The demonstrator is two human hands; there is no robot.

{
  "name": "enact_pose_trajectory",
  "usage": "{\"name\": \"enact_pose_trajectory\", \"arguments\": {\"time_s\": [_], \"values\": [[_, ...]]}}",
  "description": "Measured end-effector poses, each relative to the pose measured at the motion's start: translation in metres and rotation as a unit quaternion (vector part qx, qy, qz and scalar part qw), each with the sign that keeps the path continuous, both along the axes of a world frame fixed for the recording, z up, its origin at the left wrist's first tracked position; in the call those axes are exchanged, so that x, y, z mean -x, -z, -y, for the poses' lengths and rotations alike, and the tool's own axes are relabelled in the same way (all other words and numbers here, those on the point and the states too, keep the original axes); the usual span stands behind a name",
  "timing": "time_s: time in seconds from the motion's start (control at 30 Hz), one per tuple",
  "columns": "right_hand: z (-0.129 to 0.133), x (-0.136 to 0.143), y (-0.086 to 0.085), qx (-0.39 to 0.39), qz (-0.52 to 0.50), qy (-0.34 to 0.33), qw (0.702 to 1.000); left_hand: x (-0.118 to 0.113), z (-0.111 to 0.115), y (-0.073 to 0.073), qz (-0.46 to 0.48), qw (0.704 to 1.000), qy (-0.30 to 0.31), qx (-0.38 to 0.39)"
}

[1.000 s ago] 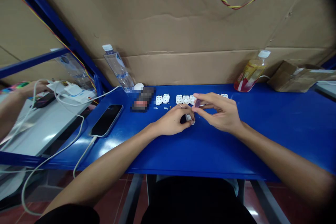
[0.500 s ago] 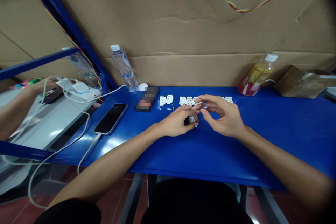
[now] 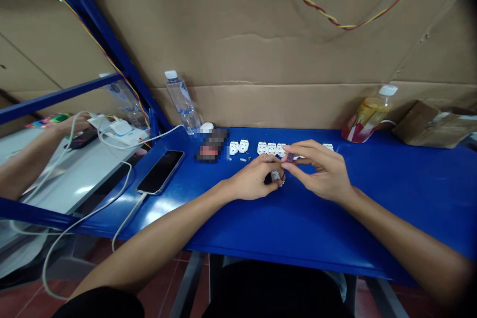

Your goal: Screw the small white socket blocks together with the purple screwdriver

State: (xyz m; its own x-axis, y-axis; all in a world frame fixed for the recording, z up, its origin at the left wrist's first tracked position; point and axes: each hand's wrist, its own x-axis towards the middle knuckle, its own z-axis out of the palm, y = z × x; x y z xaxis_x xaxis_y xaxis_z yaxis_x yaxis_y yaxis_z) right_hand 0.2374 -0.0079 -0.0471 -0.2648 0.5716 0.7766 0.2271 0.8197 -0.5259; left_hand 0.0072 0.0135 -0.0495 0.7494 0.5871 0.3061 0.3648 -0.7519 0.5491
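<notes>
My left hand (image 3: 253,179) is closed around a small white plastic part (image 3: 276,176), holding it low over the blue tabletop; its fingers cover much of it. Between the thumb and fingertips of my right hand (image 3: 324,169) is a small dark purple piece (image 3: 289,157), too small to name. The fingertips of both hands meet or nearly meet just above the white part. Behind them runs a row of similar white plastic parts (image 3: 272,148), partly covered by my right hand. Two more white parts (image 3: 239,147) lie to the left, with tiny loose pieces (image 3: 243,160) in front.
A phone (image 3: 161,172) with a white cable lies left on the blue table (image 3: 238,233). A clear bottle (image 3: 183,104), a yellow drink bottle (image 3: 368,114) and a cardboard box (image 3: 434,124) stand at the back. Another person's arm (image 3: 33,151) reaches over the neighbouring table.
The view has tilted slightly, so the scene sits a little lower and further right. My right hand's fingers have come closer together around the purple piece, near my left hand.
</notes>
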Motion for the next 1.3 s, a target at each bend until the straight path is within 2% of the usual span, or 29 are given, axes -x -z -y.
{"name": "enact_pose_trajectory", "arguments": {"time_s": [0.1,0.2,0.27,0.4,0.57,0.8,0.93,1.1,1.17,1.3], "values": [[0.0,0.0,0.002,0.028,-0.018,0.019,0.999,0.0,0.0,0.0,-0.005,1.0,0.001,-0.003],[0.0,-0.002,0.003,0.069,0.005,-0.005,0.998,0.0,0.0,0.0,-0.007,1.0,0.008,-0.006],[0.0,-0.002,0.002,0.063,0.019,-0.016,0.998,0.0,-0.001,-0.001,-0.007,1.0,0.01,-0.007],[-0.001,-0.003,0.001,0.007,0.014,0.005,1.0,-0.001,0.0,-0.002,0.002,1.0,0.011,-0.015],[-0.001,-0.005,0.006,0.076,0.019,-0.013,0.997,-0.002,0.0,-0.003,0.003,1.0,0.02,-0.022],[0.002,-0.002,-0.001,0.038,-0.052,-0.021,0.998,0.0,0.0,-0.009,-0.014,0.999,-0.015,-0.045],[0.002,-0.001,-0.007,0.016,-0.085,0.0,0.996,0.016,-0.015,-0.015,-0.029,0.995,-0.058,-0.079],[0.001,-0.001,-0.006,0.029,-0.075,-0.012,0.997,0.054,-0.043,-0.023,-0.076,0.982,-0.139,-0.108],[0.001,0.0,-0.006,0.037,-0.07,-0.02,0.997,0.065,-0.051,-0.026,-0.07,0.979,-0.161,-0.1],[0.002,0.0,-0.007,0.041,-0.056,-0.021,0.997,0.073,-0.057,-0.028,-0.091,0.98,-0.164,-0.06]]}}
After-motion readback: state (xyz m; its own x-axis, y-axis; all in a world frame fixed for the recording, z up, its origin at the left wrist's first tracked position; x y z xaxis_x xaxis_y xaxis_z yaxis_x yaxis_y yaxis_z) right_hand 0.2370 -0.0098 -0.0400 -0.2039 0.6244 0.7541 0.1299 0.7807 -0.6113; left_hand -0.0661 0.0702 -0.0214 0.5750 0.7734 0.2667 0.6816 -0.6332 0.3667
